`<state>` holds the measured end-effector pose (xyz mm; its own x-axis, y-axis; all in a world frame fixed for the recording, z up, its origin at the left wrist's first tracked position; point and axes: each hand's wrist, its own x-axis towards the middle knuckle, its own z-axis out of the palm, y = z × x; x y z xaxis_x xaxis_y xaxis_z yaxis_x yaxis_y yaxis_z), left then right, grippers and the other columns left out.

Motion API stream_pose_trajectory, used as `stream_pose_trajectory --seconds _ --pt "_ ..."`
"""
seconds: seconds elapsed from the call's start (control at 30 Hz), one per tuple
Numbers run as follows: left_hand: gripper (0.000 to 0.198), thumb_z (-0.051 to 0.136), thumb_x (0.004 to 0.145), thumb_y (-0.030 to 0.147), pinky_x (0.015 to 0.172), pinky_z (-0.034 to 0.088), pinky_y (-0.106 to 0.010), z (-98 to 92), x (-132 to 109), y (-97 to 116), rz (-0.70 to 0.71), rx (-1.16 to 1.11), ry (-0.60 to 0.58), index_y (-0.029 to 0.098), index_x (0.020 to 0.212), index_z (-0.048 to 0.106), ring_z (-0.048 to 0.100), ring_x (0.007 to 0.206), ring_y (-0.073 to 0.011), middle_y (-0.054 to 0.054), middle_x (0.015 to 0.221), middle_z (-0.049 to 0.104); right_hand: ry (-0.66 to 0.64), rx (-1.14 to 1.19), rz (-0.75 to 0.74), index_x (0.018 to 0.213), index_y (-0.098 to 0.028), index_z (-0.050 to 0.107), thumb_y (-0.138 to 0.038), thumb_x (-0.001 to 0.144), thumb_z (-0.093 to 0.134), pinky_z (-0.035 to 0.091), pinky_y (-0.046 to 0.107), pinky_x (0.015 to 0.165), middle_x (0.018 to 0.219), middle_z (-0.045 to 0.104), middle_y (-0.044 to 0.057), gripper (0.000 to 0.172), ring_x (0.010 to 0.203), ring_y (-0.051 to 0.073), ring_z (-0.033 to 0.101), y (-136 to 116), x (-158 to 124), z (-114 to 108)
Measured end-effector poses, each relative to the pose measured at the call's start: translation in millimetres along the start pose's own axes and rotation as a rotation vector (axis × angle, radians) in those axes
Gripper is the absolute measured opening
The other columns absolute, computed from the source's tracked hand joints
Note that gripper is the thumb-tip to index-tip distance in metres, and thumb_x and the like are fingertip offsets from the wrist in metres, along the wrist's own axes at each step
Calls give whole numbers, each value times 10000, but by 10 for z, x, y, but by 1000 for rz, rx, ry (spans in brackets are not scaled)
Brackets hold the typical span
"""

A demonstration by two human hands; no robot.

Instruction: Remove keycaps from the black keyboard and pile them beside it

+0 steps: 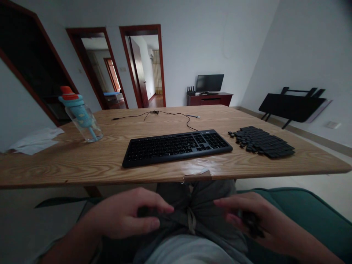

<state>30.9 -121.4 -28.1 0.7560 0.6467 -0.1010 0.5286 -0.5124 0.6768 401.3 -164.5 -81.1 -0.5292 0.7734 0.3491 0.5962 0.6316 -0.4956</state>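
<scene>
Over my lap, below the table edge, my left hand (129, 214) has thumb and forefinger apart with nothing between them. My right hand (255, 212), also over my lap, curls around several small black keycaps (252, 223), partly hidden by the fingers and blurred. In front of both hands a black keyboard (176, 145) lies on the wooden table (104, 176), its cable (178, 113) running to the back. Right of the keyboard more black keycaps (264, 143) lie in close rows, with a few loose at the left end.
A clear bottle with a blue and red lid (82, 113) stands on the left, beside white tissue paper (37, 141). A small blue-and-white stick (193, 116) lies behind the keyboard. Brown tape (197, 176) covers part of the front edge. A green seat (302, 209) is at my right.
</scene>
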Motion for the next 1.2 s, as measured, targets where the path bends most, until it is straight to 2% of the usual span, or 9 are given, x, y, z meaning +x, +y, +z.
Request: stream_pose_trajectory --seconds 0.07,0.13,0.2,0.33,0.47,0.6,0.7,0.93,1.2 --pt "355 596 936 413 981 520 -326 -415 41 57 53 109 116 318 1256 717 676 1111 -241 -39 1228 734 124 44 -172 1143 -291 740 -245 881 655 511 224 551 744 703 12 279 598 132 631 -252 194 -301" --pt "370 583 940 446 937 531 -324 -825 204 12 5 227 231 287 1249 713 673 1085 -238 -55 1226 725 134 95 -267 1105 -292 734 -255 849 699 464 229 528 664 625 -12 261 567 126 573 -437 457 -540" --pt "448 593 915 488 892 539 -333 -1192 461 -95 -67 309 321 232 1268 694 676 1046 -245 -81 1206 725 195 167 -279 1099 -261 732 -255 855 679 470 250 575 730 626 1 249 629 133 578 -562 807 -716" --pt "455 562 919 419 899 523 -317 -1579 1101 -309 -134 377 433 154 1271 675 672 1036 -221 -100 1230 719 350 437 -315 1003 -179 700 -276 884 583 486 284 701 824 599 -2 193 732 120 580 -622 1719 -840" --pt "410 552 911 319 920 506 -276 -1457 1651 -412 -127 410 392 116 1239 692 680 1049 -202 -103 1213 733 413 775 -186 965 -166 636 -251 817 606 475 261 692 738 544 -31 173 686 96 550 -268 2633 -585" --pt "381 579 889 274 867 517 -265 -1265 1885 -509 -173 450 313 143 1220 715 701 1003 -206 -91 1164 756 565 1211 151 839 -197 554 -219 740 575 404 218 540 590 422 -76 103 532 82 399 321 3137 -128" --pt "351 598 883 247 833 514 -246 -1233 1889 -608 -164 441 307 158 1198 725 706 978 -194 -80 1133 766 630 1262 333 718 -209 488 -204 707 573 341 220 477 541 388 -82 85 492 81 340 567 3188 112" --pt "293 620 867 286 764 507 -256 -1224 1871 -784 -45 338 307 172 1100 755 693 856 -178 -47 989 780 642 1228 272 718 -196 534 -232 687 616 421 234 537 577 468 -67 95 521 88 437 486 3090 235" --pt "256 637 856 318 743 486 -253 -1192 1887 -773 -32 406 315 193 1030 776 679 817 -168 -25 936 776 638 1119 258 838 -192 600 -312 726 700 507 271 661 662 542 -48 193 621 110 535 504 3050 272"
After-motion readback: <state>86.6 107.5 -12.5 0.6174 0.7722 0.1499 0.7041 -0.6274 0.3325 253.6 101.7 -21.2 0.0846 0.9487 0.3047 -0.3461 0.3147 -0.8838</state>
